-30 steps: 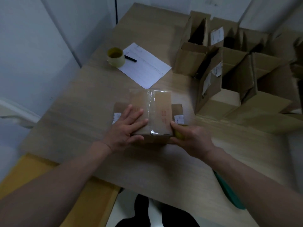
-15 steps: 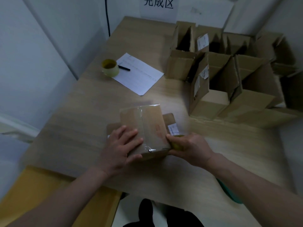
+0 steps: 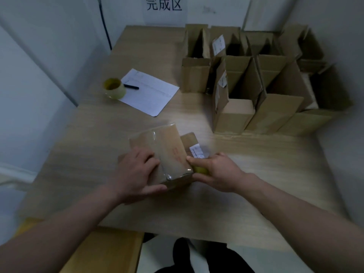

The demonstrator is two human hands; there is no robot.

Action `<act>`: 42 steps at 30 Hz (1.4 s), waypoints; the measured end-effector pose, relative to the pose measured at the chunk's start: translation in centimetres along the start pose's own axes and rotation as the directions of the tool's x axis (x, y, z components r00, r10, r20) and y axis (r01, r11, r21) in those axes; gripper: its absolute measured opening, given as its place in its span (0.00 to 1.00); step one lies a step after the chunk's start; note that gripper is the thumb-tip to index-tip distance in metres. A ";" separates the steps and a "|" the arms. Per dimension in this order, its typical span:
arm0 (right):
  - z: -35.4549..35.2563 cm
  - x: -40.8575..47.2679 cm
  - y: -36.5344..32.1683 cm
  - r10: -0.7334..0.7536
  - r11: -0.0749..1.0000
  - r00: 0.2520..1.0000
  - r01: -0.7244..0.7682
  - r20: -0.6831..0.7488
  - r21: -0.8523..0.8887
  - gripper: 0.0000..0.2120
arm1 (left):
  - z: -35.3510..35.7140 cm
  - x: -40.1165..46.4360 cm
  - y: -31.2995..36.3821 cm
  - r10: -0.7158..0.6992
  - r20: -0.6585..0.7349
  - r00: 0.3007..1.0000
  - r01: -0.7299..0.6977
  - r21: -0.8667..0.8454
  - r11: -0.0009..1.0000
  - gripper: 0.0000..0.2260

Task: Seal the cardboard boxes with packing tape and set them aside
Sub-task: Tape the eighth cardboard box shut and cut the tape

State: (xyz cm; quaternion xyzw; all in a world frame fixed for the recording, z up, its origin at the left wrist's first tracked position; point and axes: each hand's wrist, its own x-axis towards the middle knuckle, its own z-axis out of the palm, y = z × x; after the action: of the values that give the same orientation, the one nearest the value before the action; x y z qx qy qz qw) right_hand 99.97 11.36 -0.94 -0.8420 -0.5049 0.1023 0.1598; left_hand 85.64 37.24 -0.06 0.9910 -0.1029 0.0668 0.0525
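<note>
A small cardboard box (image 3: 171, 152) lies on the wooden table (image 3: 266, 164) in front of me, with clear tape running over its top and down its near side. My left hand (image 3: 136, 172) holds the box, fingers on top and thumb along the near face. At the box's near right corner, my right hand (image 3: 218, 172) grips a yellow tape roll (image 3: 200, 170). A side flap with a white label (image 3: 197, 151) sticks out to the right.
Several open cardboard boxes (image 3: 236, 113) stand crowded at the back right. A second tape roll (image 3: 114, 88), a pen (image 3: 131, 87) and a paper sheet (image 3: 149, 91) lie at the back left. A sign (image 3: 164, 5) hangs on the wall. A yellow surface (image 3: 102, 251) sits below the table's near left edge.
The box has turned slightly counter-clockwise under my hands. My left thumb has come round its near face. The view has tilted up, showing the wall sign.
</note>
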 end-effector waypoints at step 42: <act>-4.8 0.1 -0.9 0.190 0.964 0.982 -0.190 -0.018 -0.189 0.05 | -1.8 13.5 8.4 -0.246 0.510 0.824 0.313 -0.048 0.948 0.11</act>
State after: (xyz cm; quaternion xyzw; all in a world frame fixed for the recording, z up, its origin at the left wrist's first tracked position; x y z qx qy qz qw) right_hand 100.94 11.06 3.84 -0.8979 -0.4294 0.0690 0.0683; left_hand 96.79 26.65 4.44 0.9732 0.0296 -0.2059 0.0978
